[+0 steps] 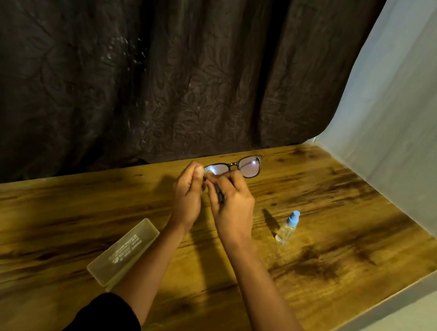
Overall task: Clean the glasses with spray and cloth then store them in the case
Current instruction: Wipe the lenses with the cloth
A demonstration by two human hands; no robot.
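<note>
The glasses (232, 166) are held in the air over the far edge of the table (33, 222). The left hand (188, 197) pinches one lens rim, perhaps through a cloth; the right hand (233, 210) grips a temple. They are light and fragile, so hold the frame, not the lenses. The print on the case (123, 253) is unreadable.

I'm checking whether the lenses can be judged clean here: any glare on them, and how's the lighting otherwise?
Head view: white glare spots sit on both lenses of the glasses, masking those patches; the spray bottle throws a sharp shadow up-left across the table; table edges bow from wide-angle distortion; the curtain is dim.
</note>
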